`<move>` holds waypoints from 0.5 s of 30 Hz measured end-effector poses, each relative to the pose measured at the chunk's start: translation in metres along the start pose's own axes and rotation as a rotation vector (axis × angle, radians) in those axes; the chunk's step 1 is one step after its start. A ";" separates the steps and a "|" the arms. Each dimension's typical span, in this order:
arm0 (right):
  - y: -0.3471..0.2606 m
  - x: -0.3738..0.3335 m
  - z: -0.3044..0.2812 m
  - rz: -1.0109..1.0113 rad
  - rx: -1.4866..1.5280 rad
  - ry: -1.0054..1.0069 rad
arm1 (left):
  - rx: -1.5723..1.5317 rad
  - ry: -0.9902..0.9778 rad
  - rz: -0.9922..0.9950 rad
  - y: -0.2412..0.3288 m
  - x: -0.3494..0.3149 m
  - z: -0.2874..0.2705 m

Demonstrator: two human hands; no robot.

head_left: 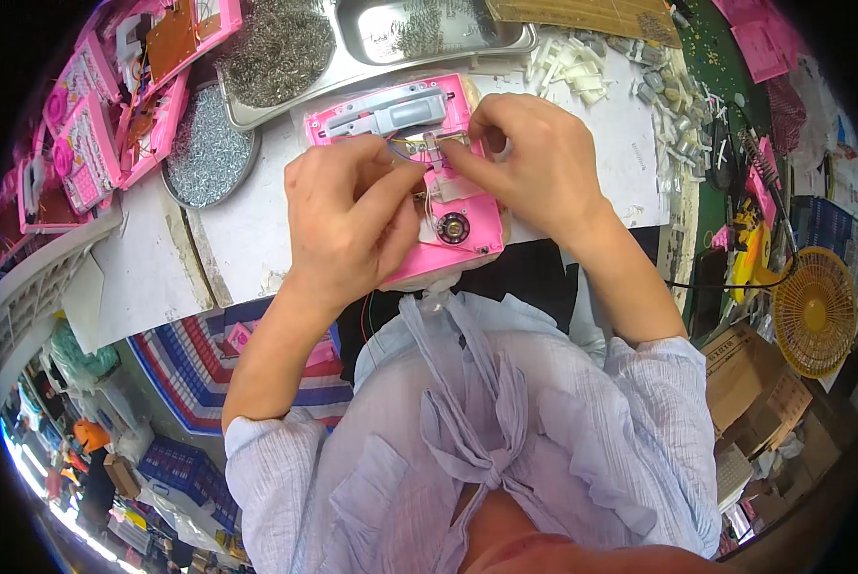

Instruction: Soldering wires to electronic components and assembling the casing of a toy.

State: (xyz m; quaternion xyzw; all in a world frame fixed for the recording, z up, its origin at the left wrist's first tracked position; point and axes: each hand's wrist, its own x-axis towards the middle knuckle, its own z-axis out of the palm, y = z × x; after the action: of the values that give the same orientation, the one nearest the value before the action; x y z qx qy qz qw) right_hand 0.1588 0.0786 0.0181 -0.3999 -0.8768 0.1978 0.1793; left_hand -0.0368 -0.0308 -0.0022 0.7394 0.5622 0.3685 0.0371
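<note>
An open pink plastic housing lies in front of me at the table's near edge. A light grey plastic piece sits across its far end, and a small round black speaker is at its near end. Thin wires and small metal parts fill the middle. My left hand is closed in a pinch over the housing's left side. Opposite it, my right hand is also closed, thumb and fingertips at the small parts in the middle. What either set of fingertips grips is too small to make out.
Beyond the housing stands a metal tray with heaps of small metal parts. To its left is a round dish of screws. White plastic pieces lie far right. Pink housings pile up at the left; a yellow fan stands right.
</note>
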 end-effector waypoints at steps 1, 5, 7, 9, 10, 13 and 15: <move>-0.002 0.001 0.000 -0.011 -0.031 -0.012 | -0.006 0.017 -0.001 0.000 0.001 0.004; -0.002 0.001 -0.001 -0.052 -0.088 -0.057 | 0.134 -0.052 0.018 0.005 0.017 0.007; 0.006 0.002 -0.002 0.010 0.053 -0.118 | 0.174 -0.072 0.028 0.005 0.016 0.008; 0.019 0.007 -0.003 0.158 0.329 -0.217 | 0.147 -0.096 0.038 0.002 0.019 0.006; 0.023 0.014 -0.006 0.261 0.384 -0.339 | 0.137 -0.112 0.039 0.001 0.020 0.005; 0.004 0.017 -0.012 -0.082 -0.165 -0.251 | 0.104 -0.104 0.063 -0.005 0.016 0.009; -0.022 0.011 -0.007 -0.176 -0.398 -0.259 | 0.111 -0.122 0.048 -0.005 0.017 0.007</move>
State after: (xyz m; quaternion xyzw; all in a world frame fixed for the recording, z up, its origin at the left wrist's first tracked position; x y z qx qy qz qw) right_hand 0.1415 0.0755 0.0371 -0.3207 -0.9456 0.0545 -0.0004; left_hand -0.0350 -0.0117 -0.0009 0.7746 0.5607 0.2918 0.0214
